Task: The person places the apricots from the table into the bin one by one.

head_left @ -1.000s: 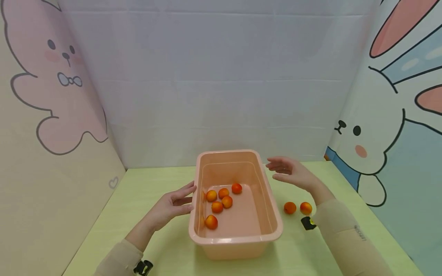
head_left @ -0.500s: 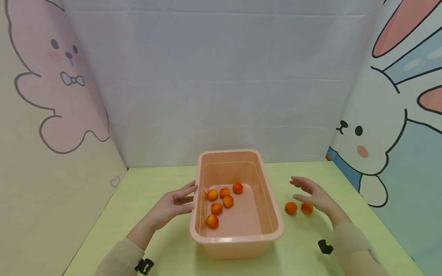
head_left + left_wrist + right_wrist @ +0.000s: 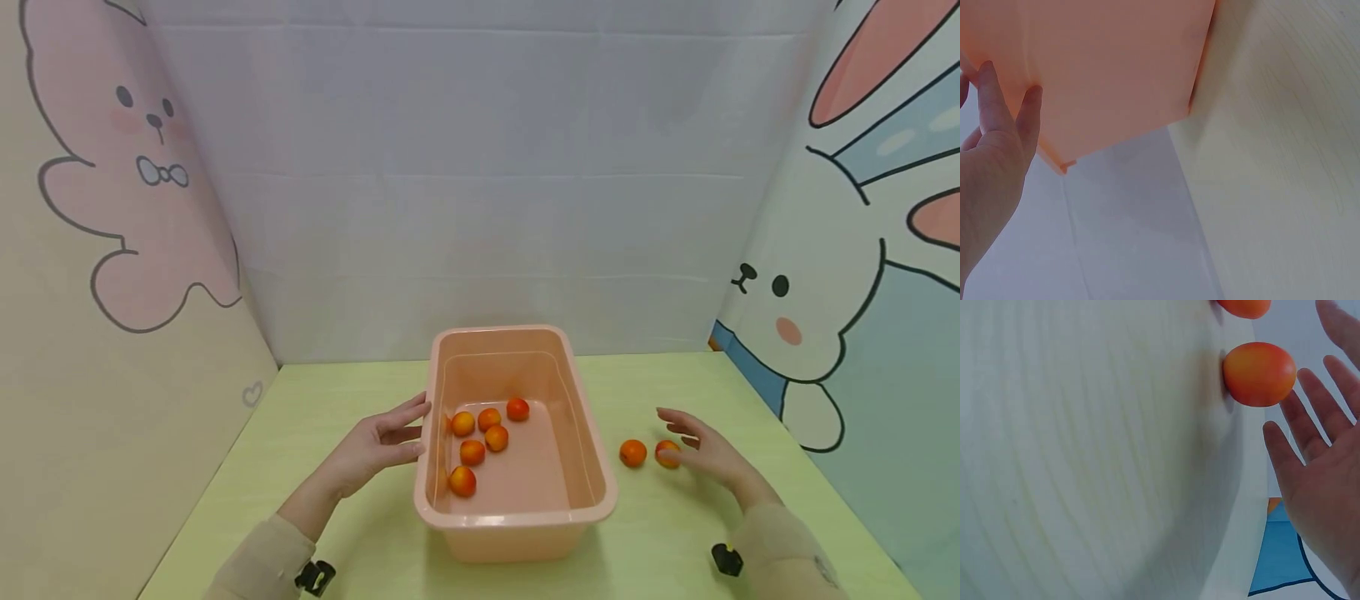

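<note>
A peach-coloured plastic bin (image 3: 517, 523) stands in the middle of the table, with several round orange-red fruits (image 3: 472, 452) lying along its left half. My left hand (image 3: 369, 454) touches the bin's left side just at the rim, fingers extended; the left wrist view shows its fingertips (image 3: 1033, 94) against the outer wall. To the right of the bin, two more such fruits lie on the table. My right hand (image 3: 708, 457) hovers with spread fingers at the right-hand fruit (image 3: 663, 457), its thumb overlapping it. In the right wrist view the fingers reach beside this smooth, reddish-orange fruit (image 3: 1259, 374).
The other loose fruit (image 3: 633, 453) lies between the bin and my right hand. A pale yellow-green table (image 3: 337, 387) runs back to a white sheet (image 3: 480, 183). Side panels carry a pink bear drawing (image 3: 161, 225) on the left and a rabbit drawing (image 3: 817, 308) on the right.
My right hand has moved from beside the bin's far right rim, rightward and toward me, down to the right-hand fruit. My left hand keeps its place on the bin.
</note>
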A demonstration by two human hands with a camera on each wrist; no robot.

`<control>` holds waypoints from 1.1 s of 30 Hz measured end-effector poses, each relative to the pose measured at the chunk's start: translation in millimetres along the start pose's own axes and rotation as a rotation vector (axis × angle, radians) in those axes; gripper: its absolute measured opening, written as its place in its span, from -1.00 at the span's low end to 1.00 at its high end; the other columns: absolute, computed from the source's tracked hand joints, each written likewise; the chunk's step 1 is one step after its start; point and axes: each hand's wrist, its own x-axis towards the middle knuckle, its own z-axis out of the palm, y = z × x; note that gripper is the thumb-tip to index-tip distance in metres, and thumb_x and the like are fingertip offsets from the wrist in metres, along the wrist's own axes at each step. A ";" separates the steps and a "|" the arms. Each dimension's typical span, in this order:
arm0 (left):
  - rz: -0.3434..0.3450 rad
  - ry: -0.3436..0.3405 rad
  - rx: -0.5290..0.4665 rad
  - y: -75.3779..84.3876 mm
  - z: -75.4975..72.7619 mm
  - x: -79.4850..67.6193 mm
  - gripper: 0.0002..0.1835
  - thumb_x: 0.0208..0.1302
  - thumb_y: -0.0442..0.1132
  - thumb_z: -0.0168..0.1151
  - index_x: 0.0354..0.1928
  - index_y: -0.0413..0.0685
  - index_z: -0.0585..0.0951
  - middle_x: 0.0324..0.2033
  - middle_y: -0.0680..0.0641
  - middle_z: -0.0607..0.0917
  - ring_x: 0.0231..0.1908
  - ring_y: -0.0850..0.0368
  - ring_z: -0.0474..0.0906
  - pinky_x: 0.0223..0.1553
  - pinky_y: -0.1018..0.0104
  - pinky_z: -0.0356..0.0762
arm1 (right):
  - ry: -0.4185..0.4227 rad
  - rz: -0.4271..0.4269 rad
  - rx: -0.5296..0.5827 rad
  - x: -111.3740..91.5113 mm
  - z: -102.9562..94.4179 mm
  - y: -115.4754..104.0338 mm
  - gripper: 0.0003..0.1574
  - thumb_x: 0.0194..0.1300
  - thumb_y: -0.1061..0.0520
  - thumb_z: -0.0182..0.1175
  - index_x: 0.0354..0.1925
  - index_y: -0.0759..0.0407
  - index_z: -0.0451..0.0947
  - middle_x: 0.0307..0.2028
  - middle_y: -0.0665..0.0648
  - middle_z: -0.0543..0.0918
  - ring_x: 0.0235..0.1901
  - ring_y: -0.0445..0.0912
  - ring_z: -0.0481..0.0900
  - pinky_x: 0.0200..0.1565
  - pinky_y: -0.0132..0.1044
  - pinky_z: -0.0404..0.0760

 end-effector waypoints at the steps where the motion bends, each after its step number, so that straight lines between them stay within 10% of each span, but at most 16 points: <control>1: -0.002 0.002 0.002 -0.1 0.1 0.3 -0.30 0.34 -0.31 0.30 0.46 -0.21 0.27 0.54 -0.09 0.04 0.32 -0.33 0.31 0.07 0.09 0.58 | -0.006 0.007 0.008 -1.0 0.3 2.5 -0.16 0.30 0.14 0.34 0.40 0.37 0.22 0.31 0.43 0.37 0.22 0.34 0.36 0.21 0.23 0.40; 6: -0.002 0.002 -0.003 -0.6 0.6 1.0 -0.30 0.34 -0.31 0.30 0.46 -0.22 0.26 0.54 -0.09 0.04 0.32 -0.33 0.30 0.07 0.09 0.58 | -0.024 0.025 0.033 -4.1 1.8 15.8 -0.17 0.28 0.13 0.36 0.37 0.40 0.26 0.27 0.44 0.41 0.14 0.25 0.46 0.11 -0.20 0.55; 15: 0.007 -0.008 -0.015 -2.3 -0.4 0.8 -0.30 0.34 -0.33 0.30 0.46 -0.23 0.26 0.54 -0.10 0.04 0.32 -0.37 0.28 0.07 0.08 0.58 | -0.029 0.021 0.076 -3.4 0.7 37.0 -0.24 0.25 0.14 0.38 0.30 0.43 0.36 0.21 0.45 0.48 -0.03 -0.53 0.40 0.04 -0.61 0.38; 27: 0.005 -0.013 -0.020 -3.3 -1.2 0.7 -0.30 0.35 -0.34 0.28 0.46 -0.23 0.25 0.54 -0.10 0.03 0.34 -0.38 0.26 0.08 0.09 0.58 | 0.008 0.093 0.052 -4.6 1.9 27.5 -0.42 0.28 0.14 0.37 0.18 0.40 0.50 0.09 0.37 0.59 0.01 0.12 0.58 -0.08 -0.50 0.56; 33: 0.009 -0.015 -0.016 -1.9 -1.4 0.5 -0.30 0.35 -0.33 0.28 0.46 -0.23 0.25 0.54 -0.10 0.03 0.33 -0.37 0.27 0.08 0.09 0.58 | 0.037 0.003 0.074 7.5 -11.9 -6.2 -0.44 0.34 0.16 0.31 0.22 0.39 0.46 0.11 0.37 0.57 0.04 -0.05 0.57 -0.05 -0.51 0.57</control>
